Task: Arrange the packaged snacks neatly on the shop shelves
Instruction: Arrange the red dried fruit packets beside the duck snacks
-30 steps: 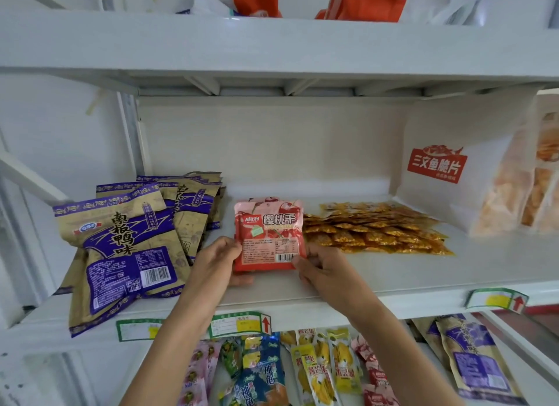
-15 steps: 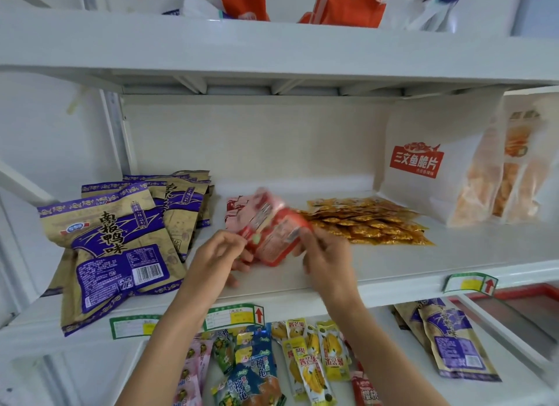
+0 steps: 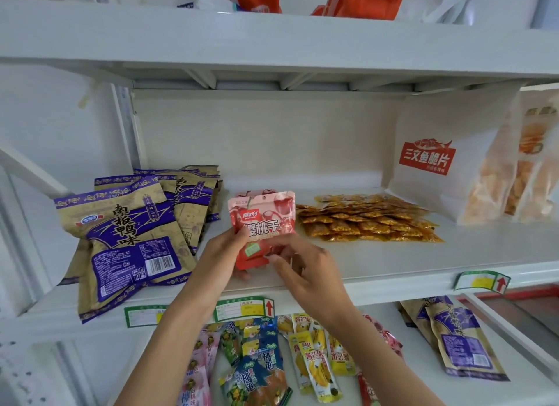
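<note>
The red snack pack [image 3: 262,224] has flipped front-side up, pinched by the left hand [image 3: 222,259] and right hand [image 3: 302,268] above the middle shelf [image 3: 393,263] (not yet put down). Other packs already lie tidy.

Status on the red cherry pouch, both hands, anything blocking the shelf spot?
Left hand and right hand both grip red pouch. Pouch upright, front facing out, above middle shelf. Gap between purple bags and yellow sachets unobstructed.

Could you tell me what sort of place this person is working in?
Most likely a small shop: white shelves carry price labels on the front edge, with stacks of purple snack bags and small orange packets. Both hands, left hand and right hand, hold a red packet.
</note>
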`<state>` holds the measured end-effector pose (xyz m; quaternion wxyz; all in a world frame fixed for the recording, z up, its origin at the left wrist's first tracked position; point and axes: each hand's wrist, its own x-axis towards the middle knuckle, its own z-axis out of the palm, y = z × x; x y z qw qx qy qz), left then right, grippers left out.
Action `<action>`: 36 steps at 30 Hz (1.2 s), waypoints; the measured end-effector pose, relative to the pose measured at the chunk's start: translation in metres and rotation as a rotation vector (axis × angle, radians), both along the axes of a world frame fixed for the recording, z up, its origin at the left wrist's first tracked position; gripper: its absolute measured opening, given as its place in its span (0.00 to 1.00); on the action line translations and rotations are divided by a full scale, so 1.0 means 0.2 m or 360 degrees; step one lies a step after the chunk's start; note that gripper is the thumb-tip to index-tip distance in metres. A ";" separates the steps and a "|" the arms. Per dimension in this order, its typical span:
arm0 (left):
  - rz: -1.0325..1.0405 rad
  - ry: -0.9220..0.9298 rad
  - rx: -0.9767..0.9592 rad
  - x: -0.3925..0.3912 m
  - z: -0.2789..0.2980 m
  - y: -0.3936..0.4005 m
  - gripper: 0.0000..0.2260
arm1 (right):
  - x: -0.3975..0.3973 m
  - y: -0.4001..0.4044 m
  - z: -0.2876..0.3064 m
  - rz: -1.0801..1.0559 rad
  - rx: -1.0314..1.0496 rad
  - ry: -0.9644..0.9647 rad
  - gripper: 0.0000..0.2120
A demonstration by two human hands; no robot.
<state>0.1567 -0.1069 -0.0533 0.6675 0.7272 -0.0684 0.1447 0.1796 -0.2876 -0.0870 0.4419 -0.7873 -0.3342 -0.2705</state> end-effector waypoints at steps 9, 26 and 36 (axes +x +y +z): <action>0.0243 -0.0134 0.0360 0.05 -0.07 0.03 0.12 | 0.08 -0.05 0.07 -0.0731 -0.0785 0.0238 0.22; 0.0743 -0.0580 0.1654 0.04 -0.12 -0.04 0.28 | 0.15 0.00 0.08 -0.0734 -0.1038 0.0116 0.24; 0.0546 -0.0755 0.1959 0.10 -0.19 0.05 0.25 | -0.01 -0.56 0.18 -0.0578 -0.0885 0.0028 0.08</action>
